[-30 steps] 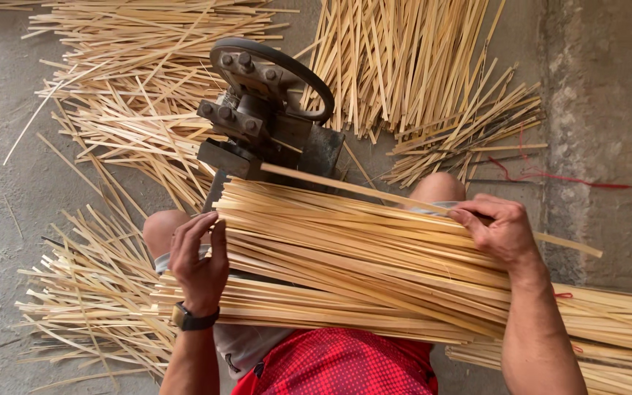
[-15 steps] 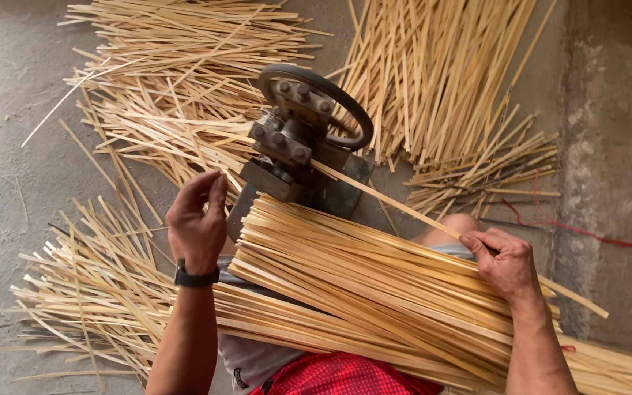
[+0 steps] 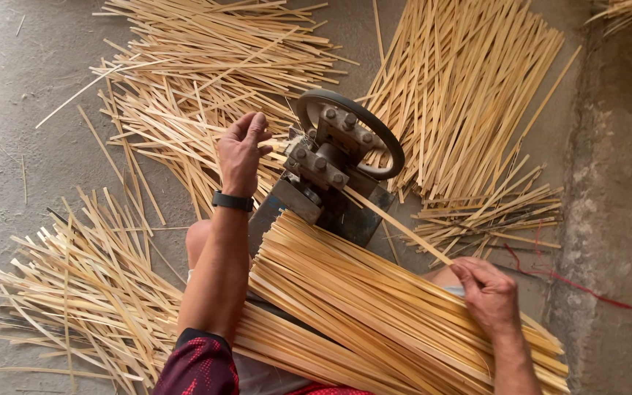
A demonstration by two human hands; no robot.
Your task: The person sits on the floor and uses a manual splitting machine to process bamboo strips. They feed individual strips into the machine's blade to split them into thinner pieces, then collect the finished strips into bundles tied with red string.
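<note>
Presently the right hand (image 3: 488, 292) pinches a single bamboo strip (image 3: 396, 222) feeding into the hand-wheel splitting machine (image 3: 334, 172), above the bundle of strips (image 3: 374, 307) across the lap. Left hand (image 3: 241, 152) hovers half-open beside the machine's far side, fingers loosely curled, holding nothing discernible.

Bamboo craft workshop — hand-wheel splitting machine (image 3: 338, 164), strip piles (image 3: 469, 95), concrete floor (image 3: 31, 146).

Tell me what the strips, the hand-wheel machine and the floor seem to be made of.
Strips: likely split bamboo, pale yellow, matt, straight-grained. Hand-wheel machine: dark metal, probably cast iron, dull, with bolt heads showing. Floor: bare grey concrete, rough and dusty.
</note>
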